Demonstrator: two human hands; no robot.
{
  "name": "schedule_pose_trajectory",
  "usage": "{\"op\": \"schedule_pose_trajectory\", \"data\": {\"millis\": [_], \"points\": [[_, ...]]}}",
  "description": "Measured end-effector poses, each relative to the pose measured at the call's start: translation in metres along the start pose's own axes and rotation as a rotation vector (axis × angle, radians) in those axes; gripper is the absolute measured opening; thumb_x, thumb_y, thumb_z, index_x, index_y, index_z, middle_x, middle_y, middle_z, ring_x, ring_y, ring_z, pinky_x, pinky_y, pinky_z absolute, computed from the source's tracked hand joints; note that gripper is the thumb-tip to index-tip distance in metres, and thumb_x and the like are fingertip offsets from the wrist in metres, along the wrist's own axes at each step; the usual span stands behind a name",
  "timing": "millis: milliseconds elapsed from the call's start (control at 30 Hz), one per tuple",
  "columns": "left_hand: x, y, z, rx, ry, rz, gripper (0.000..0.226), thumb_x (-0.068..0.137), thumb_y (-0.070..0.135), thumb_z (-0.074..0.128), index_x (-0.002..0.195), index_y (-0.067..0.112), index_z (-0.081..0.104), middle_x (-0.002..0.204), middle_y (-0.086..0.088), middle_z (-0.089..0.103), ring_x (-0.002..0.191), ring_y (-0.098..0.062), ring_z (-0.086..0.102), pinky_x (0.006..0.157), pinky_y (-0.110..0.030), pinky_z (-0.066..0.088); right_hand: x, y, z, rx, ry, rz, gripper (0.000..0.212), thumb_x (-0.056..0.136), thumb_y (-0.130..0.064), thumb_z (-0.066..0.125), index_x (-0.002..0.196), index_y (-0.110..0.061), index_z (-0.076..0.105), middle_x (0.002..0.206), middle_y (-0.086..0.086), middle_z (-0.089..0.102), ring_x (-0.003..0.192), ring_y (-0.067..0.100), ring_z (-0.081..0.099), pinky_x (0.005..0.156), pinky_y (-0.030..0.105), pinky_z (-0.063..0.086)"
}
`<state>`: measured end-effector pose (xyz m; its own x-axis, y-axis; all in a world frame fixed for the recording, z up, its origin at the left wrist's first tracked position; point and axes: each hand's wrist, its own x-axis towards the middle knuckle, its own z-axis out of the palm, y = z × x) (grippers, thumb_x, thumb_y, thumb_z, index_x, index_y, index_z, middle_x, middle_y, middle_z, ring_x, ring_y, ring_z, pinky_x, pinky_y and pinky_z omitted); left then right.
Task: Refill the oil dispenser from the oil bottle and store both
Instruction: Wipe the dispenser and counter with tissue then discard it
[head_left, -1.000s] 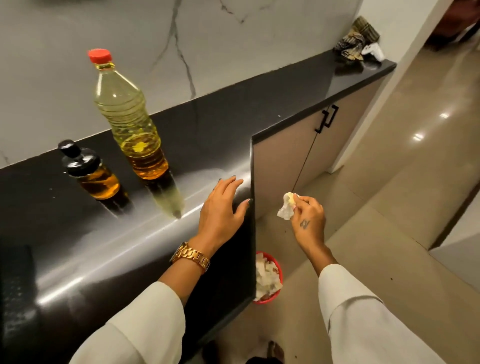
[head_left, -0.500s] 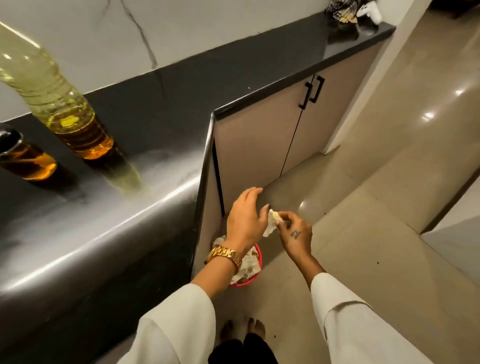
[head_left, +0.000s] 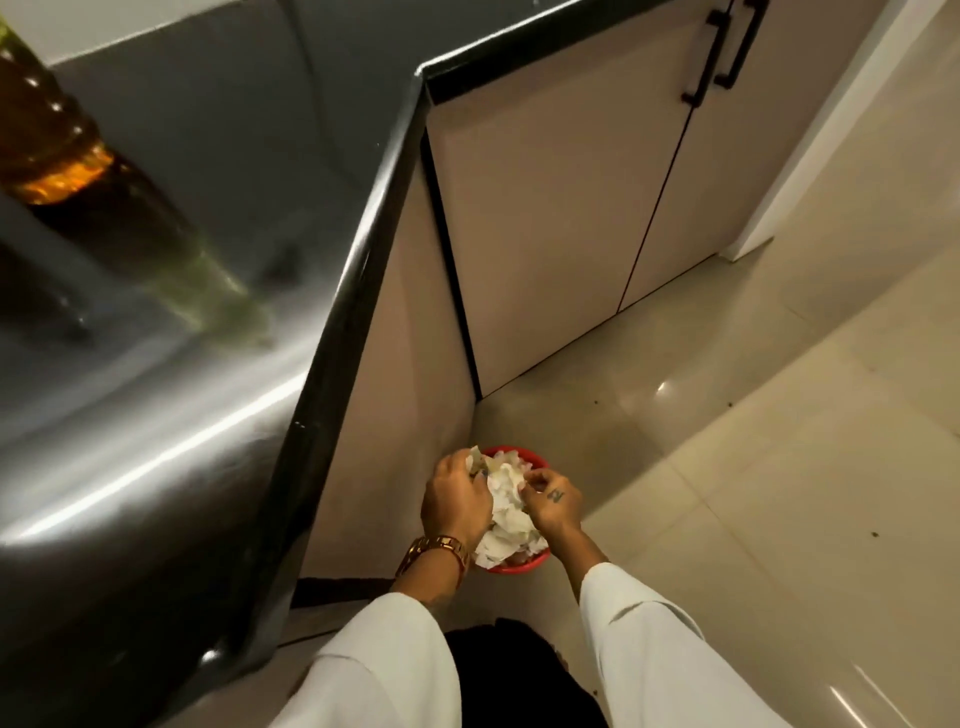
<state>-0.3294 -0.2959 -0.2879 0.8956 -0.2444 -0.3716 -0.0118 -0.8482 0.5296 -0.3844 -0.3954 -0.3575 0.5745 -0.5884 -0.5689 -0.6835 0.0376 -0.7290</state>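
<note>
- Pale tiled floor (head_left: 753, 467): widest open stretch, running right and away from the cabinets, bare but for a few dark specks.
- Dark glossy tabletop (head_left: 171, 364): fills the left side, its rounded black edge (head_left: 358, 270) running diagonally from the upper middle down to the lower left, overhanging the cabinet side.
- Beige cabinet doors (head_left: 561, 208) with black handles (head_left: 722, 52): closed, meeting the cabinet side panel in an inner corner; narrow floor pocket in that corner.
- Oil bottle (head_left: 41, 140): upright on the tabletop at the far left edge of view, only its lower amber-filled part visible, reflection stretching across the glossy surface; well apart from both hands, above and to their left.
- Oil dispenser: out of view.
- Red bin (head_left: 511, 558): on the floor in the corner pocket, just beside the cabinet side panel, heaped with crumpled white paper (head_left: 506, 512).
- Left hand (head_left: 457, 501): directly over the bin, gold watch (head_left: 434, 551) at the wrist, grip curled round a scrap of paper at the fingertips.
- Right hand (head_left: 550, 504): over the bin's right side, grip pinched on the crumpled paper, small tattoo on its back.
- White sleeves (head_left: 639, 634) reaching in from the bottom.
</note>
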Motion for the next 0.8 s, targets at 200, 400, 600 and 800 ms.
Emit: {"op": "schedule_pose_trajectory", "data": {"millis": [200,400,600,800], "points": [[-0.020,0.012,-0.010,0.003,-0.026,0.030,0.039,0.095,0.022,0.047,0.134,0.016,0.045,0.138,-0.004,0.046,0.122,-0.023,0.048,0.095,-0.028,0.042,-0.026,-0.014,-0.023,0.083,0.020,0.044,0.027,0.091,-0.016,0.054,0.116,-0.008,0.061,0.120,0.013,0.061,0.112,0.028,0.056,0.094,0.031,0.043],[-0.073,0.062,-0.067,-0.048,-0.047,0.105,0.044,0.095,0.027,0.048,0.138,0.017,0.039,0.142,-0.004,0.043,0.128,-0.020,0.043,0.102,-0.030,0.039,-0.094,-0.075,-0.086,0.198,0.105,-0.029,0.028,0.093,-0.034,0.051,0.112,-0.016,0.062,0.101,-0.002,0.059,0.102,0.021,0.057,0.094,0.042,0.050],[-0.100,0.110,-0.126,-0.122,0.020,0.233,0.052,0.096,0.034,0.045,0.143,0.016,0.031,0.146,-0.004,0.037,0.134,-0.019,0.036,0.108,-0.031,0.031,-0.143,-0.144,-0.115,0.353,0.138,-0.095,0.040,0.093,-0.045,0.045,0.118,-0.016,0.056,0.107,0.003,0.059,0.099,0.019,0.055,0.087,0.040,0.051],[-0.116,0.134,-0.180,-0.228,0.139,0.321,0.057,0.094,0.041,0.046,0.144,0.018,0.029,0.148,-0.004,0.036,0.134,-0.020,0.036,0.108,-0.033,0.031,-0.179,-0.209,-0.120,0.478,0.156,-0.206,0.044,0.095,-0.044,0.042,0.125,-0.013,0.052,0.126,0.008,0.054,0.113,0.024,0.052,0.090,0.039,0.049]]}}
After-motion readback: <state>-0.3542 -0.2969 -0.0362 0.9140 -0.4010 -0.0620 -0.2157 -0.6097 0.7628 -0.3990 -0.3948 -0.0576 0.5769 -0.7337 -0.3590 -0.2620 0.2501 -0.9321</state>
